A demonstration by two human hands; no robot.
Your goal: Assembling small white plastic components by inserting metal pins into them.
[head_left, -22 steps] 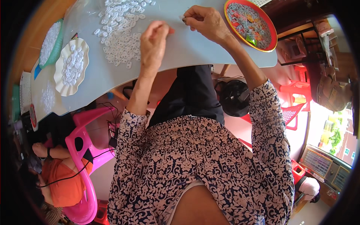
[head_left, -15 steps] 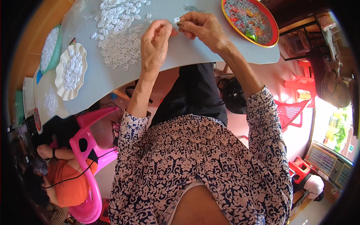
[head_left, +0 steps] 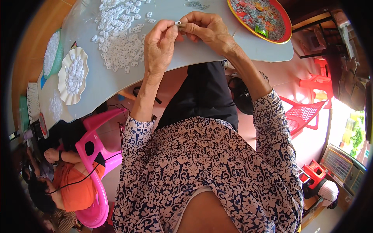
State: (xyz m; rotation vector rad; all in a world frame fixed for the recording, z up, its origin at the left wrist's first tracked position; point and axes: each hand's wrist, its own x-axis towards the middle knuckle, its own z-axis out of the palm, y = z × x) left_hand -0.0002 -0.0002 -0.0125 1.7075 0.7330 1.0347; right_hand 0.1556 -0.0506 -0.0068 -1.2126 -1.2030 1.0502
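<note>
Above smooth grey tabletop [head_left: 194, 49], left hand [head_left: 160, 43], right hand [head_left: 210, 32], both pinching white piece [head_left: 177, 23] (small, holed)

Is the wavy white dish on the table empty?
No, the dish is not empty: many small white pieces cover its middle.

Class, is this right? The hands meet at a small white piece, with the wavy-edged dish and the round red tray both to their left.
Not quite: in the head view, the round red tray lies to the right. The left hand and right hand meet at a small white piece, and the wavy-edged dish is to their left.
</note>
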